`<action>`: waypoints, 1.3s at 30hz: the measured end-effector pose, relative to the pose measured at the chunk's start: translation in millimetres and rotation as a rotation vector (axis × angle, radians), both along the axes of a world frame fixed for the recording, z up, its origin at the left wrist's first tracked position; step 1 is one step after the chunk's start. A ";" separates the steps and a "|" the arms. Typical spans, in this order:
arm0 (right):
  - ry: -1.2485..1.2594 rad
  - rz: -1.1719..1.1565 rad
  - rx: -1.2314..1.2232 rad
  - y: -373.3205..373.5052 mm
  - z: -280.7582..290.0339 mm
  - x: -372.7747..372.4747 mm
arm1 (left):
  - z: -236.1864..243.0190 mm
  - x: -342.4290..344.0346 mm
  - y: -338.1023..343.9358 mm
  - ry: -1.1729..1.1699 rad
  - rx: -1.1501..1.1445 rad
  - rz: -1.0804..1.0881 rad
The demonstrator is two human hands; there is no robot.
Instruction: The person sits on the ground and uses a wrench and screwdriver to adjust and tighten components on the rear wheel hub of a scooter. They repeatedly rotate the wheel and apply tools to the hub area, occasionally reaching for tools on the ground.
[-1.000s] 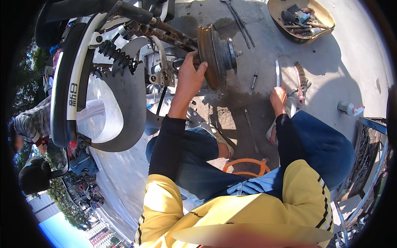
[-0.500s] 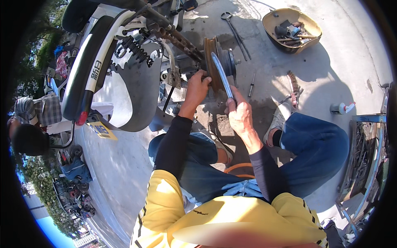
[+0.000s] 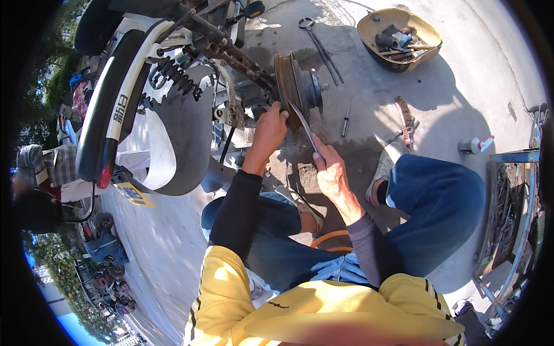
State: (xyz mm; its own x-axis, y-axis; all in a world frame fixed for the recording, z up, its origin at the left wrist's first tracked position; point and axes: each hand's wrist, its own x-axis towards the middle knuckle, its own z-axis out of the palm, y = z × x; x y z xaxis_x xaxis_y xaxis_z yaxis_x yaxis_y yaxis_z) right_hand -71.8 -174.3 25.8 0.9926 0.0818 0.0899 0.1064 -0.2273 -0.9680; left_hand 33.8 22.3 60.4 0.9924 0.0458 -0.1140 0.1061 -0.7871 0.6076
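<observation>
Screwdriver (image 3: 345,123) on ground (image 3: 372,95) between wheel (image 3: 283,86) and brush (image 3: 405,126).

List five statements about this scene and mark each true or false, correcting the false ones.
1. The right hand grips a metal bar. True.
2. The left hand grips that bar too. False: the left hand is at the rusty wheel rim.
3. The brush lies inside the tan container. False: the brush lies on the ground, outside it.
4. A screwdriver lies between rim and brush. True.
5. A bottle is right of the brush. True.
</observation>
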 end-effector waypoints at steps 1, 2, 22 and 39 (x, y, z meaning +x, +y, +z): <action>0.012 -0.002 -0.018 -1.0 2.4 2.7 | 1.8 0.9 -0.6 0.006 0.016 -0.006; 0.024 -0.004 -0.035 -3.4 6.0 5.3 | 3.2 0.1 -3.0 -0.012 0.060 -0.025; 0.080 -0.044 -0.017 12.6 52.3 37.8 | 23.3 3.4 -25.1 0.026 0.157 0.081; 0.083 -0.015 -0.096 13.6 48.4 30.4 | -8.5 -23.3 -25.2 -0.007 0.052 0.029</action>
State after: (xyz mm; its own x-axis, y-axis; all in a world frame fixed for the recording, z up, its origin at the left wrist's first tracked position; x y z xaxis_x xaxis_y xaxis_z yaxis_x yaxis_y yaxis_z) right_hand -41.4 -160.8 74.2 0.9975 0.0711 -0.0001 0.0228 -0.3206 -0.9469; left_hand 10.5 -2.9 51.9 0.9914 0.0805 -0.1035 0.1253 -0.8143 0.5667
